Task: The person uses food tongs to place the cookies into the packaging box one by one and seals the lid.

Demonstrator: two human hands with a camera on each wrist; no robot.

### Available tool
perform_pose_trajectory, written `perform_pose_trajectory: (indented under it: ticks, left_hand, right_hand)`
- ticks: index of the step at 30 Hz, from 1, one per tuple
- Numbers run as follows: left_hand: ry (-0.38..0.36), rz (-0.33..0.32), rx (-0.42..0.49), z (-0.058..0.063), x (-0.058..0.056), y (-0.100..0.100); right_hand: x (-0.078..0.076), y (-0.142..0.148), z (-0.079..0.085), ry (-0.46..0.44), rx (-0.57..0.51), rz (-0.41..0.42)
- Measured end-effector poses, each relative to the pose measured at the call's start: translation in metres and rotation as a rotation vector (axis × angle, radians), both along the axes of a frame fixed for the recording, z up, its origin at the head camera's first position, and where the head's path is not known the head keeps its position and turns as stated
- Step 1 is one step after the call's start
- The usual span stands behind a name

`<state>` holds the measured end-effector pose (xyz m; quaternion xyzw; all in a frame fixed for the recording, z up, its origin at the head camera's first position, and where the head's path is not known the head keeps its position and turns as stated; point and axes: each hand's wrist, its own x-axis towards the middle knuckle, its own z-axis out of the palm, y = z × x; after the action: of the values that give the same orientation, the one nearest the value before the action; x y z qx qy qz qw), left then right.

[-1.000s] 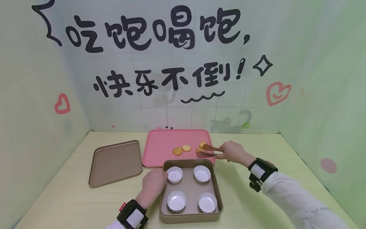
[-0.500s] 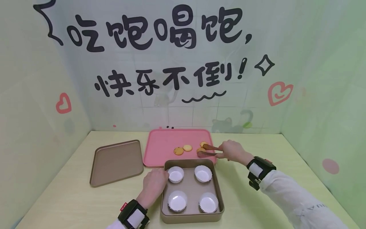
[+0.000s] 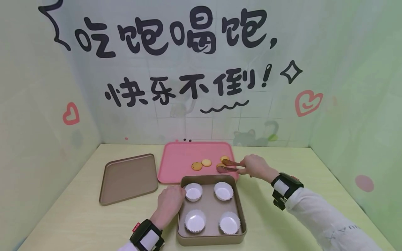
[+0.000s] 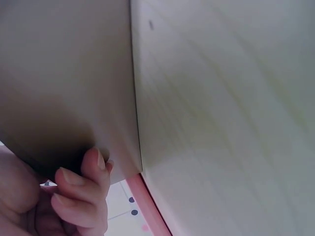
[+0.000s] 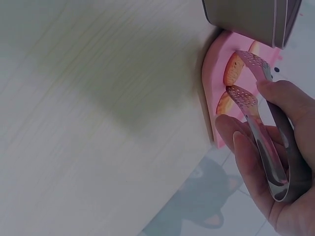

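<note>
A deep metal baking pan (image 3: pixel 211 240) stands at the front, with several white paper baking cups (image 3: pixel 195 221) inside. My left hand (image 3: pixel 170 202) grips its left rim; in the left wrist view, curled fingers (image 4: pixel 81 196) lie against the pan's outer wall. My right hand (image 3: pixel 258 166) holds metal food tongs (image 5: pixel 268 147) over the right end of the pink tray (image 3: pixel 176 157). The perforated tong tips are spread at a chocolate-chip cookie (image 5: pixel 233 70); whether they clamp it I cannot tell. Another cookie (image 5: pixel 224 103) lies beside the tips.
Two more cookies (image 3: pixel 196 166) lie toward the middle of the pink tray. A flat brown baking tray (image 3: pixel 129 179) rests on the table to the left. A printed cloth wall (image 3: pixel 194 125) stands behind the table.
The head view has shifted slightly. Both hands, the tongs and the cookies stay in nearly the same places.
</note>
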<state>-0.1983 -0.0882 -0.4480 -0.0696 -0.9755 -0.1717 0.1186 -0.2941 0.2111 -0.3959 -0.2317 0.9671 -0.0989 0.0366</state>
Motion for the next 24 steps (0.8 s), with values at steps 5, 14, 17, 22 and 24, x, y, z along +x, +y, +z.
perform_pose_trajectory:
  ticks: [5,14,17,22,24]
  left_hand:
    - [0.005,-0.005,0.009,-0.0005,0.0002,0.0002]
    - [-0.002,-0.005,0.016,-0.0008,0.0005,0.0001]
    - [0.005,-0.007,0.01,-0.0007,0.0006,0.0003]
    - [0.013,-0.017,-0.006,-0.0014,0.001,0.0001]
    - [0.015,-0.017,-0.008,-0.0018,0.0009,-0.0001]
  right_hand:
    - [-0.0012,0.0017,-0.0017,0.002,-0.011,0.003]
    - [-0.0019,0.0043,-0.0041,-0.01,-0.035,0.001]
    - [-0.0005,0.0056,-0.003,-0.023,-0.041,-0.009]
    - [0.002,0.0079,0.0,-0.038,-0.035,-0.024]
    - [0.0024,0.0085,0.0011,-0.041,-0.031,-0.029]
